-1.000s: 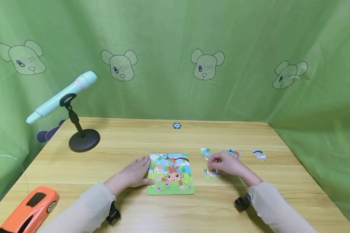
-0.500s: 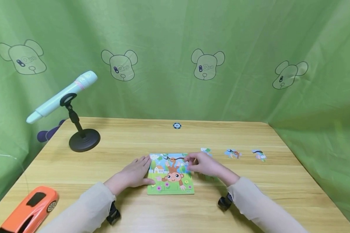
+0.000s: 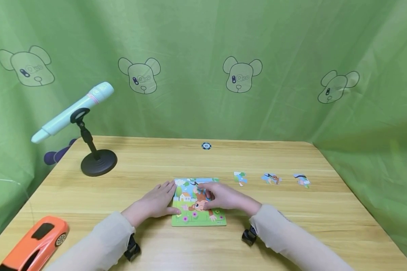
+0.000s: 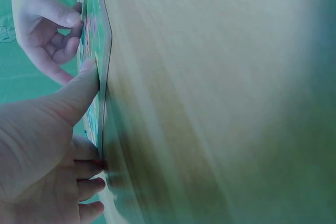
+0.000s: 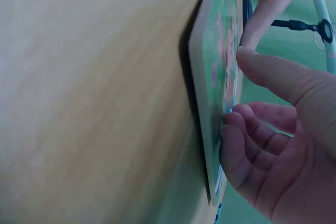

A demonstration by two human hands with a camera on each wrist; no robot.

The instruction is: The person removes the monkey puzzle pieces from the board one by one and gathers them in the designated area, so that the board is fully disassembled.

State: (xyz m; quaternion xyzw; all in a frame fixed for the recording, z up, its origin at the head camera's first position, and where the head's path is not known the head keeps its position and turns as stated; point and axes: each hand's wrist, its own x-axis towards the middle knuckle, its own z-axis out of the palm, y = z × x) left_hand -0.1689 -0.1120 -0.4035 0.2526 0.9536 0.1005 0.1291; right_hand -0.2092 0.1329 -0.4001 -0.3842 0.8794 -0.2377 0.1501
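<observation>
A square puzzle board [image 3: 190,216] with a monkey, a house and flowers lies on the wooden table. My left hand [image 3: 156,201] rests at its left edge, fingers stretched out and the thumb on the board's lower left. Over the right half is my right hand [image 3: 224,196]; thumb and index finger are spread apart on the picture, the other fingers bent. In the right wrist view, no loose piece shows between the fingers of the right hand [image 5: 278,145]. Its palm hides part of the monkey. A house piece seen earlier to the board's right is out of sight.
Three loose puzzle pieces lie to the right: a cloud piece [image 3: 240,178], a branch piece [image 3: 271,178] and another branch piece [image 3: 302,180]. A chip [image 3: 206,146] is at the back. At left stand a microphone on a stand [image 3: 99,162] and an orange toy car [image 3: 37,241].
My right hand has moved left from beside the loose pieces, past the board's right edge, onto the picture. My left hand and the board have stayed still.
</observation>
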